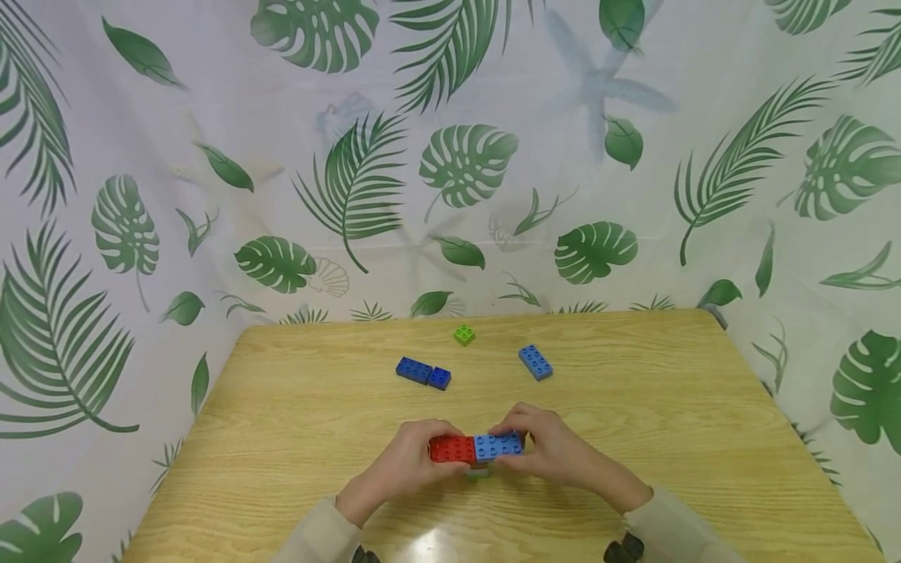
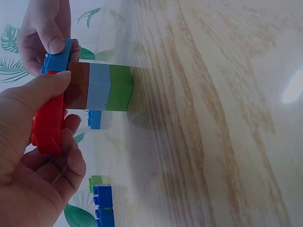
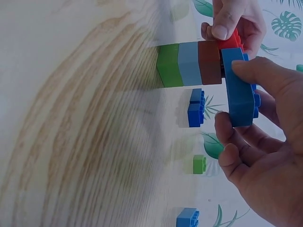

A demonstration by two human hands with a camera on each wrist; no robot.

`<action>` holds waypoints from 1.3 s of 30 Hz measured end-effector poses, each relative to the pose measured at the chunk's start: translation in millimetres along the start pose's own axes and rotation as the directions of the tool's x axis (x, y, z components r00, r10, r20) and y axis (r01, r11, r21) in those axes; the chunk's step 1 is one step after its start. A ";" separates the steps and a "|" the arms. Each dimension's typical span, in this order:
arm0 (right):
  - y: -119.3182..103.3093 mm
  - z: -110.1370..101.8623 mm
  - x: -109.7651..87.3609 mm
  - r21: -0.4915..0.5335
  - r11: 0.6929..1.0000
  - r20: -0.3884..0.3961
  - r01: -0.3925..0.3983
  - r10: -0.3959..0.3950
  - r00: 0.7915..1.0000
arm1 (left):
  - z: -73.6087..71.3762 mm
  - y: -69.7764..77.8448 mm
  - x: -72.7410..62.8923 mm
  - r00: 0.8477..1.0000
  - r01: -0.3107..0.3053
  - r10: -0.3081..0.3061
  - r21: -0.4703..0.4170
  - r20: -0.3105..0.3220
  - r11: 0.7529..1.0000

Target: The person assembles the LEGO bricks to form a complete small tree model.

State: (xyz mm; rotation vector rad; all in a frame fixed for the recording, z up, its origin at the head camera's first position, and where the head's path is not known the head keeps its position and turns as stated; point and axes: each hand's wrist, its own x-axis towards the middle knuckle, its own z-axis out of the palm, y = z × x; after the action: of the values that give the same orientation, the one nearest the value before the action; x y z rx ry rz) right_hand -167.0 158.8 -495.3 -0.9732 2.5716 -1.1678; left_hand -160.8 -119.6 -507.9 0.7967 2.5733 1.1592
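Observation:
My left hand (image 1: 411, 460) grips a red toy brick (image 1: 452, 450), thumb on its near side and fingers beyond it. Opposite, my right hand (image 1: 556, 452) pinches a medium-blue brick (image 1: 497, 447) between thumb and fingers. These two bricks sit end to end on top of a short upright stack. From the bottom, the stack has a green brick (image 2: 120, 87), a light-blue brick (image 2: 98, 87) and a brown brick (image 2: 78, 85). In the right wrist view a thin dark gap shows between the blue brick and the brown one. Most of the stack is hidden from the head view.
Beyond the hands on the wooden table (image 1: 296, 407) lie a long dark-blue brick (image 1: 413, 371) and a short dark-blue brick (image 1: 439, 378), end to end. A small lime-green brick (image 1: 464, 335) lies farther back. Another medium-blue brick (image 1: 536, 362) is to the right. A leaf-patterned curtain (image 1: 535, 258) hangs behind.

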 end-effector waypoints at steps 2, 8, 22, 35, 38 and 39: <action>-0.2 0.3 0.3 0.012 1.000 0.003 -0.010 0.009 1.000 | 0.3 -0.4 -0.3 1.000 0.001 -0.001 -0.001 -0.001 1.000; 0.7 3.0 0.7 0.030 0.998 0.021 -0.053 0.052 0.998 | 0.7 -0.7 -1.1 1.000 0.015 -0.015 0.001 0.006 1.000; 3.4 3.4 1.9 0.048 0.998 0.035 -0.049 0.047 0.998 | -0.3 -0.7 -1.6 1.000 0.015 -0.015 0.004 0.002 1.000; 5.2 4.8 1.2 0.059 0.992 0.010 -0.108 0.108 0.994 | 1.9 -0.8 -0.6 1.000 -0.005 0.005 0.002 -0.018 1.000; 5.9 5.2 1.5 0.060 0.993 0.009 -0.106 0.105 0.994 | 2.3 -1.4 -0.9 1.000 -0.006 0.006 0.003 -0.018 1.000; 6.1 5.3 1.5 0.060 0.993 0.009 -0.105 0.105 0.994 | 2.2 -1.5 -1.0 1.000 -0.007 0.007 0.003 -0.017 1.000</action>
State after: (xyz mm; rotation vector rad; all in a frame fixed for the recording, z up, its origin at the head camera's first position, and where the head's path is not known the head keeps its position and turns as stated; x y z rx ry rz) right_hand -169.3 157.6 -503.1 -0.8166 2.5328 -1.2051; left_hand -159.7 -119.6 -510.5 0.8004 2.5888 1.1697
